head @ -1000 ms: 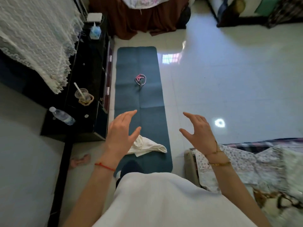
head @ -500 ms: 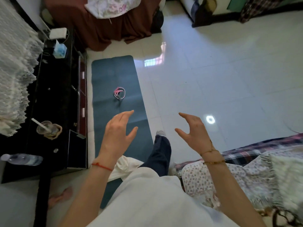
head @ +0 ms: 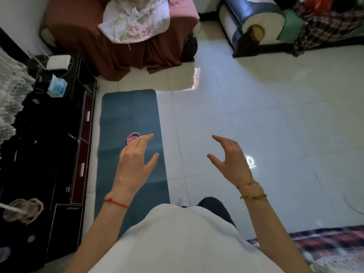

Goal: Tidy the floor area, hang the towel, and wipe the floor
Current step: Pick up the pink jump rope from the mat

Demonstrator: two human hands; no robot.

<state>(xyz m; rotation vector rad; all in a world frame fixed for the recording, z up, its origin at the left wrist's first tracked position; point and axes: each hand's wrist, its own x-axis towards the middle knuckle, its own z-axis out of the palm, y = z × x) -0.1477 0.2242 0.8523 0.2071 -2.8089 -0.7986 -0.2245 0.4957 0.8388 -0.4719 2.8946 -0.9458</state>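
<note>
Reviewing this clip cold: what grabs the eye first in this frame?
Two bare hands, the left hand and the right hand, raised open and empty at centre frame. Under the left one, a long teal mat lies on the glossy tiled floor beside a black cabinet, with a small pink band lying on it.

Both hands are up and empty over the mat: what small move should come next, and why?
Probably reach the left hand down to the pink band lying loose on the blue mat. Both it and the right hand hold nothing, and the band is the only loose item visible on the mat.
</note>
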